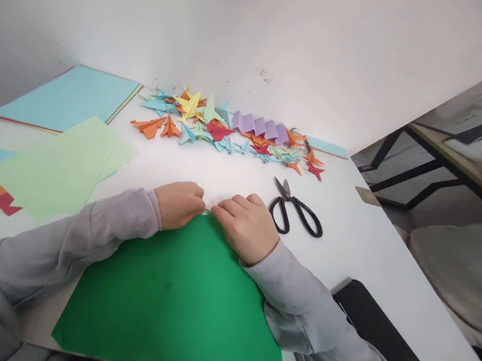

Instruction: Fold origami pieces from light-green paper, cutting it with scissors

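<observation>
A large green sheet (173, 294) lies flat before me, its far edge under both hands. My left hand (179, 204) is closed at that edge, thumb and fingers pinched together. Close beside it, my right hand (247, 221) is also closed, its fingertips nearly meeting those of the left. Between the fingertips shows a thin sliver of light green paper (207, 212); most of it is hidden, so its shape cannot be made out. Black-handled scissors (297, 207) rest with blades parted, just right of my right hand.
Many small folded paper shapes (218, 131) and a purple pleated strip (260, 127) line the wall. At left lie a stack of coloured paper (71, 98), pale green sheets (59, 170) and orange and red scraps (7, 203). A long black object (384, 333) lies at right.
</observation>
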Tool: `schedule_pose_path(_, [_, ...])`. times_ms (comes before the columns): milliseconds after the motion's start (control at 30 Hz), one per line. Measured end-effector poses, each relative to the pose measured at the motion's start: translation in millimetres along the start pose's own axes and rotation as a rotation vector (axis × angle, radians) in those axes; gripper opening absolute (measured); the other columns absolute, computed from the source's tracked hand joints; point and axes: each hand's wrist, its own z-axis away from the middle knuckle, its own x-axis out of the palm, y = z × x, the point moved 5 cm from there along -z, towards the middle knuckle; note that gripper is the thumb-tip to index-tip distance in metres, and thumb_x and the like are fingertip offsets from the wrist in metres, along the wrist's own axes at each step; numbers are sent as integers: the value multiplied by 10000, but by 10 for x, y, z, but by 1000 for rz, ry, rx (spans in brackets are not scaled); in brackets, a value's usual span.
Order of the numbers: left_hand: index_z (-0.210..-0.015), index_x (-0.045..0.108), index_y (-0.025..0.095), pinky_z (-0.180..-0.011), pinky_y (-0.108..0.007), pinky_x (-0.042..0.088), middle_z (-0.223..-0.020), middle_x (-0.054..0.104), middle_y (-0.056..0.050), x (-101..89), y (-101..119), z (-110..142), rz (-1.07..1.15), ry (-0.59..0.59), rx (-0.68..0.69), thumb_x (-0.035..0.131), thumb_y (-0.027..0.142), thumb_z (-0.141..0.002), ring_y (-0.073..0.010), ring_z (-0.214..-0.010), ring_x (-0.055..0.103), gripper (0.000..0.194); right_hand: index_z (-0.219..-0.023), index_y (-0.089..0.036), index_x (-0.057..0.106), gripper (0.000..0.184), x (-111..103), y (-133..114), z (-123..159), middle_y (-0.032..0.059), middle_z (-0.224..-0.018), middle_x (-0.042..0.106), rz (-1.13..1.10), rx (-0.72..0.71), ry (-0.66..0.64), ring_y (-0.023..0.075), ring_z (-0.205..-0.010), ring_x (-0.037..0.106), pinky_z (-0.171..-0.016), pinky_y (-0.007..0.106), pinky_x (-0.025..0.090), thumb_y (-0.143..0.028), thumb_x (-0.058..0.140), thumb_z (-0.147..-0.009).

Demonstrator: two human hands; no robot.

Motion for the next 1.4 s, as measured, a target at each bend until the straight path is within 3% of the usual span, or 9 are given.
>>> schedule_pose_path(133, [-805,643,142,-620,-267,408,-700,595,-62,18,6,-15,-5,-16,-9,395,127,-787,-159,-687,533,248,-800,-165,617,212,-28,-1,1,40,-674,612,18,-1,21,159,-644,434,-591,325,179,-166,418,-872])
schedule_pose_path(400, [-768,634,113,-586,-274,401,-699,595,-77,9,60,-31,-113,-70,10,455,32,-666,-174,-671,524,222,-795,-162,614,219,-39,-9,-8,32,-644,596,3,-10,44,155,-627,434,-587,320,174,-156,409,-872])
schedule_pose_path(800, [-821,618,115,-600,-259,411,-707,589,-73,44,19,-18,-24,-90,59,451,56,-697,-167,-674,522,216,-816,-164,625,180,12,33,15,33,-661,613,-93,-18,-5,156,-631,452,-585,315,178,-141,447,-831])
schedule_pose_path(933, [-876,572,133,-644,-246,422,-737,596,-51,-74,8,26,79,49,3,406,82,-759,-145,-694,527,210,-837,-161,630,172,16,101,27,36,-693,636,-159,14,-9,153,-649,491,-585,309,191,-140,459,-826])
schedule_pose_path(1100, [-858,596,118,-619,-230,442,-712,615,-53,-190,7,92,179,278,91,515,244,-774,-132,-664,541,171,-861,-149,626,186,-2,167,42,45,-734,653,-301,52,33,149,-680,535,-586,294,214,-191,445,-856])
schedule_pose_path(1267, [-822,645,132,-595,-213,465,-685,651,-65,-209,0,108,246,459,135,509,206,-788,-121,-632,575,159,-875,-154,622,203,-7,188,54,46,-743,656,-388,75,43,150,-691,546,-597,286,239,-221,430,-869])
schedule_pose_path(1400, [-763,654,146,-613,-211,484,-705,672,-67,-224,23,104,345,519,103,520,174,-776,-118,-651,597,138,-878,-153,618,208,-18,205,62,49,-752,658,-410,87,68,152,-699,554,-601,287,251,-228,424,-871])
